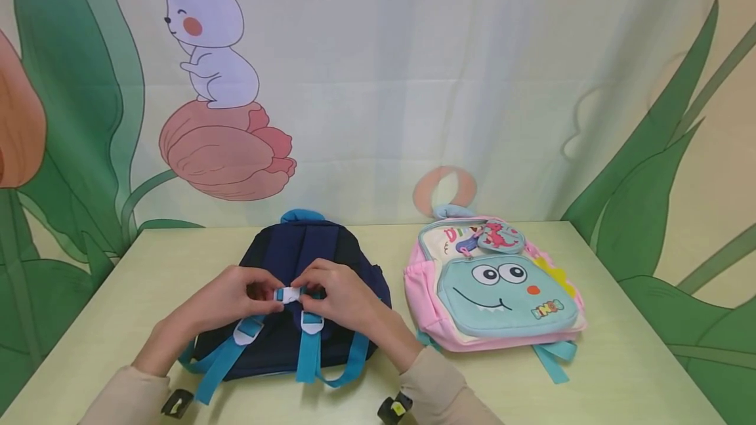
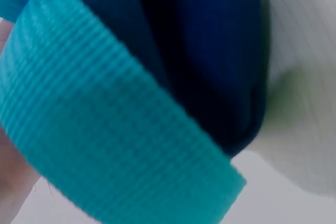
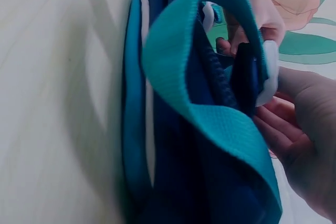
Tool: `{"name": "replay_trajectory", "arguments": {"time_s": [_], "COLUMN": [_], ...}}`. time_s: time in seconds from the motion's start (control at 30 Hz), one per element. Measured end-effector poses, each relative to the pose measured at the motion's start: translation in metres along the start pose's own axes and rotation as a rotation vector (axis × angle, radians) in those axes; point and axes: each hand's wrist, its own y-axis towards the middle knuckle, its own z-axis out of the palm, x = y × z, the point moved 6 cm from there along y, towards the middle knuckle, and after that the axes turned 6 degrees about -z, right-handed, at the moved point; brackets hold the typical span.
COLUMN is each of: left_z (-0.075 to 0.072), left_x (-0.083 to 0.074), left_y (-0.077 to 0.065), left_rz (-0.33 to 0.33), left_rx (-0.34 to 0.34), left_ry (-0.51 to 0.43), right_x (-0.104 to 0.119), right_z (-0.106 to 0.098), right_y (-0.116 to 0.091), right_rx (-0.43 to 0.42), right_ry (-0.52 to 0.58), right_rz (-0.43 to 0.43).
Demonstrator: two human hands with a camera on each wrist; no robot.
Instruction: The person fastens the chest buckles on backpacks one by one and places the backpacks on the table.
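A navy backpack (image 1: 304, 238) lies with its strap side up on the table, its blue top handle toward the back wall. Over its middle, both hands meet at a small white plastic buckle (image 1: 291, 295) on a short blue strap. My left hand (image 1: 242, 290) pinches its left end between thumb and fingers. From the other side, my right hand (image 1: 338, 290) pinches the right end. Teal webbing straps (image 1: 308, 359) hang below through white adjusters (image 1: 312, 323). A teal strap (image 2: 115, 114) fills much of the left wrist view; another strap loop (image 3: 168, 56) crosses the right wrist view.
To the right, a pink and light-blue backpack (image 1: 508, 300) with a cartoon face lies on the pale table (image 1: 626, 346), a round tag (image 1: 501, 236) near its top. Behind the table hangs a printed curtain (image 1: 366, 84) with a rabbit and plants.
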Motion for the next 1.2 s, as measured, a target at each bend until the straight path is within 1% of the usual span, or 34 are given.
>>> {"name": "replay_trajectory", "arguments": {"time_s": [0.13,0.23,0.37,0.5,0.63,0.77,1.0,1.2], "left_z": [-0.002,-0.004,-0.004,0.000,0.007,0.013,0.018,0.022], "left_x": [0.000,0.000,-0.006,-0.013,-0.020,-0.030,-0.053,-0.072], "left_y": [-0.002,-0.003,-0.001,0.001,0.006,0.014,0.026,0.038], "left_rz": [0.022,0.033,0.050,0.063,0.076,0.117,0.186,0.238], "left_rx": [-0.004,-0.032,-0.066,-0.069,-0.061,-0.061,-0.051,-0.055], "left_ry": [0.008,0.017,0.026,0.007,-0.013,-0.014,-0.014,-0.006], "right_x": [-0.001,-0.002,-0.004,-0.007,-0.010,-0.016,-0.025,-0.034], "right_z": [-0.002,-0.005,-0.013,-0.023,-0.032,-0.041,-0.060,-0.080], "right_y": [0.000,-0.002,-0.006,-0.010,-0.016,-0.022,-0.033,-0.042], "right_rx": [0.028,0.030,0.018,0.015,0.007,-0.014,-0.087,-0.128], "right_ry": [-0.006,-0.020,-0.033,-0.053,-0.069,-0.059,-0.062,-0.040], "right_rz": [0.007,-0.004,-0.006,0.008,0.029,0.054,0.067,0.132]}}
